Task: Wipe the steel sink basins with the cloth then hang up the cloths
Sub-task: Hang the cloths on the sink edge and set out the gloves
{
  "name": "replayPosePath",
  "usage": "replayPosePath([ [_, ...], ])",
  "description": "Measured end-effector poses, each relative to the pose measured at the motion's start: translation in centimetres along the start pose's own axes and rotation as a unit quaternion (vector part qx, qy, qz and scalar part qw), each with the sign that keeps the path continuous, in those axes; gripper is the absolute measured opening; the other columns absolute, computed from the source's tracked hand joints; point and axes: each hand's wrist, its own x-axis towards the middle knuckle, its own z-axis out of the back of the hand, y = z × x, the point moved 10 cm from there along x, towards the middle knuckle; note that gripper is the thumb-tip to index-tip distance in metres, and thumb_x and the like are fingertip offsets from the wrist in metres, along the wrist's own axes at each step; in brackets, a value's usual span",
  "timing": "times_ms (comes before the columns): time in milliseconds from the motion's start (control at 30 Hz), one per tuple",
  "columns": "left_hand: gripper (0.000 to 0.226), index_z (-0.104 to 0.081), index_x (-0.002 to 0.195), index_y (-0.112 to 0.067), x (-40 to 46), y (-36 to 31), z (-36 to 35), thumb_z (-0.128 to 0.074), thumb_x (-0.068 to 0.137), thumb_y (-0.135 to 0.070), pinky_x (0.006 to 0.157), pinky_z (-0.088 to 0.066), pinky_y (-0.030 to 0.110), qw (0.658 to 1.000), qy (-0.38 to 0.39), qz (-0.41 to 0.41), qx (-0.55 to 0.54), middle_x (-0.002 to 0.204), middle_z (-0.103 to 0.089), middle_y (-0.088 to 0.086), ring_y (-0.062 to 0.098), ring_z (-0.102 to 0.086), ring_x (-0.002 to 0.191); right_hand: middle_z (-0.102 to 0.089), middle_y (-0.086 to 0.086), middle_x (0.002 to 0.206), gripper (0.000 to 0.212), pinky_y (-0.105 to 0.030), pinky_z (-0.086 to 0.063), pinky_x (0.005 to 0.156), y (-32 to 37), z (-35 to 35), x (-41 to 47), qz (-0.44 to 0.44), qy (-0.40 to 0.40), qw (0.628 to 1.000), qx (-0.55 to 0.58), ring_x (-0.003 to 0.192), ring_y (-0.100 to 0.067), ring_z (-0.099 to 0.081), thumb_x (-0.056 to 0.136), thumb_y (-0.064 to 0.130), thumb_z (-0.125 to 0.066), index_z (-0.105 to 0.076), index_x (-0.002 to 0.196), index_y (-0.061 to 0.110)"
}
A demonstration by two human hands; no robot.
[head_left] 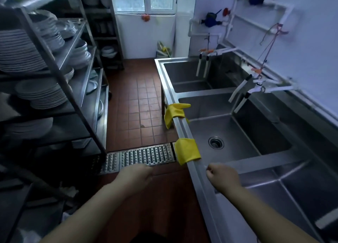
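Nearest basin (301, 193) cut off below.

Open middle basin (228, 133) below, white taps (243, 94) overhanging its far side, two yellow cloths (186, 150) draping the near rim.
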Motion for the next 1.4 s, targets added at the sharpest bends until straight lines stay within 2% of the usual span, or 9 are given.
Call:
replayPosePath([
  [167, 0.027, -0.062, 0.108, -0.025, 8.2, 0.3, 1.3, -0.042, 0.090, -0.032, 0.079, -0.050, 0.034, 0.999, -0.004, -0.022, 0.028, 0.109, -0.065, 0.000, 0.024, -0.060, 0.102, -0.064, -0.003, 0.090, 0.022, -0.029, -0.031, 0.055, -2.3, 0.1, 4.9, -0.047, -0.003, 0.998, 0.042, 0.075, -0.024, -0.055, 0.092, 0.030, -0.042, -0.058, 0.083, 0.018],
  [367, 0.027, -0.064, 0.108, -0.022, 20.2, -2.6, 2.6, -0.047, 0.089, -0.029, 0.081, -0.049, 0.033, 0.995, -0.007, -0.095, 0.034, 0.109, -0.065, 0.002, 0.024, -0.059, 0.104, -0.053, 0.003, 0.070, 0.026, -0.028, -0.030, 0.055, -6.4, -0.1, 7.9, -0.166, 0.009, 0.983, 0.072, 0.067, -0.016, -0.048, 0.090, 0.026, -0.042, -0.047, 0.065, 0.023],
  [500, 0.015, -0.056, 0.083, -0.021, 27.7, -4.2, 1.6, -0.045, 0.092, -0.026, 0.067, -0.044, 0.032, 0.983, 0.028, -0.167, 0.067, 0.094, -0.062, 0.005, 0.021, -0.056, 0.087, -0.030, -0.001, 0.055, 0.040, -0.034, -0.022, 0.052, -8.2, 0.2, 9.5, -0.261, 0.009, 0.961, 0.095, 0.056, -0.017, -0.035, 0.090, 0.021, -0.043, -0.024, 0.055, 0.019],
  [733, 0.021, -0.057, 0.098, -0.013, 34.2, -5.2, -3.0, -0.045, 0.093, -0.030, 0.083, -0.044, 0.034, 0.966, 0.095, -0.234, 0.058, 0.106, -0.055, 0.006, 0.025, -0.046, 0.106, -0.036, 0.001, 0.059, 0.039, -0.029, -0.019, 0.047, -7.0, -1.5, 12.5, -0.355, 0.026, 0.927, 0.118, 0.053, -0.011, -0.032, 0.094, 0.024, -0.041, -0.028, 0.058, 0.021],
  [833, 0.020, -0.059, 0.095, -0.014, 34.6, -5.9, -3.7, -0.042, 0.093, -0.023, 0.081, -0.044, 0.033, 0.959, 0.101, -0.264, 0.028, 0.102, -0.057, 0.004, 0.022, -0.047, 0.103, -0.055, 0.001, 0.075, 0.029, -0.031, -0.024, 0.052, -6.6, -2.8, 13.0, -0.376, 0.035, 0.919, 0.115, 0.066, -0.014, -0.041, 0.095, 0.026, -0.040, -0.045, 0.067, 0.019],
  [933, 0.013, -0.052, 0.079, -0.016, 34.4, -6.4, -3.4, -0.042, 0.089, -0.017, 0.073, -0.041, 0.031, 0.950, 0.116, -0.288, 0.008, 0.092, -0.056, 0.003, 0.021, -0.049, 0.094, -0.062, -0.002, 0.089, 0.026, -0.030, -0.027, 0.058, -6.4, -4.0, 13.1, -0.390, 0.061, 0.912, 0.111, 0.071, -0.014, -0.043, 0.096, 0.025, -0.039, -0.058, 0.081, 0.016],
  [1067, 0.027, -0.027, 0.061, -0.019, 34.6, -5.1, -2.8, -0.046, 0.078, -0.011, 0.049, -0.021, 0.030, 0.944, 0.161, -0.288, -0.027, 0.065, -0.035, 0.000, 0.021, -0.041, 0.068, -0.056, -0.001, 0.081, 0.027, -0.030, -0.028, 0.057, -6.6, -4.8, 14.3, -0.395, 0.068, 0.908, 0.124, 0.071, -0.016, -0.044, 0.095, 0.025, -0.040, -0.046, 0.069, 0.020],
  [1267, 0.010, -0.046, 0.073, -0.017, 35.7, 0.6, -1.0, -0.047, 0.076, -0.008, 0.050, -0.027, 0.030, 0.950, 0.192, -0.236, -0.061, 0.066, -0.040, -0.003, 0.019, -0.046, 0.066, -0.044, 0.003, 0.068, 0.033, -0.031, -0.027, 0.055, -5.5, -5.5, 19.7, -0.329, 0.070, 0.927, 0.166, 0.072, -0.020, -0.048, 0.094, 0.026, -0.040, -0.037, 0.062, 0.021],
  [1400, 0.025, -0.030, 0.064, -0.022, 36.5, 4.8, -0.2, -0.046, 0.078, -0.007, 0.046, -0.019, 0.027, 0.970, 0.169, -0.159, -0.072, 0.065, -0.037, -0.004, 0.012, -0.035, 0.058, -0.056, -0.001, 0.114, 0.025, -0.031, -0.039, 0.076, -3.2, -4.5, 25.5, -0.221, 0.032, 0.959, 0.174, 0.108, -0.022, -0.051, 0.091, 0.022, -0.044, -0.061, 0.110, 0.020],
])
